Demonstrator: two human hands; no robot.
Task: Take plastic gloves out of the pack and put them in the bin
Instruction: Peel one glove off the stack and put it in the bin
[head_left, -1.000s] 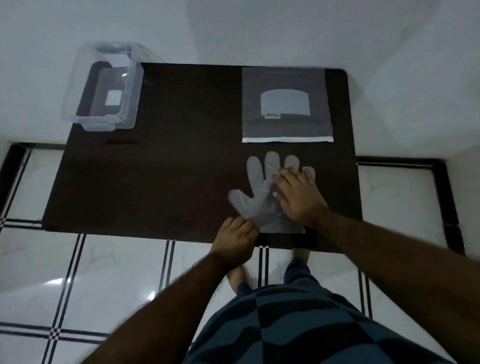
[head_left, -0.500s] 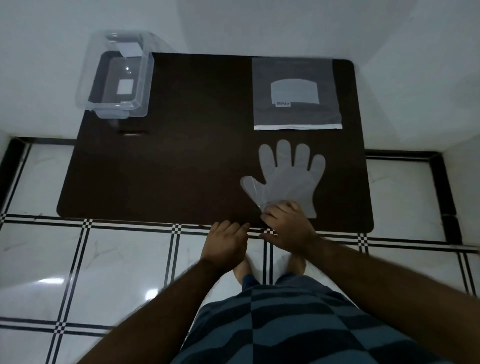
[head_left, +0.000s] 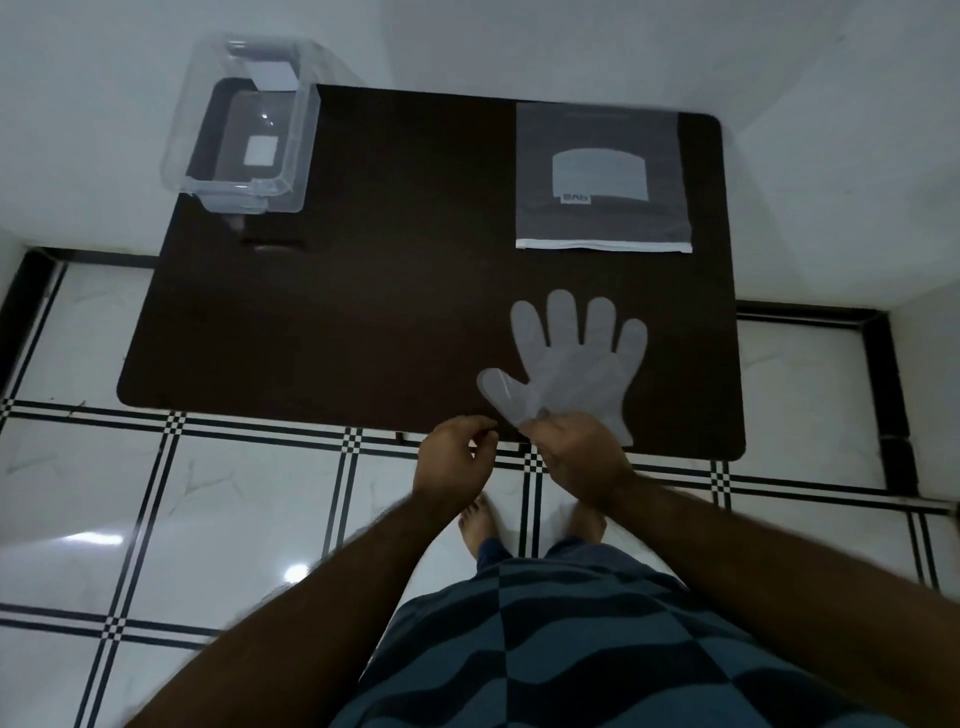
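Observation:
A clear plastic glove (head_left: 576, 364) lies flat, fingers spread, on the dark table (head_left: 363, 291) near its front right edge. My right hand (head_left: 576, 457) pinches the glove's cuff at the table's front edge. My left hand (head_left: 452, 462) hovers just left of it, fingers curled loosely, with nothing visible in it. The grey glove pack (head_left: 602, 176) lies flat at the back right of the table. A clear plastic bin (head_left: 244, 124) stands at the back left corner, overhanging the table's edge.
The table stands against white walls. White floor tiles with black checked lines run under its front edge. My bare feet (head_left: 480, 519) and dark patterned shorts (head_left: 571, 649) show below my arms.
My right hand slid back from the glove's palm to its cuff and pinched it. My left hand drew back off the table edge. The view shifted, so the table sits higher in frame.

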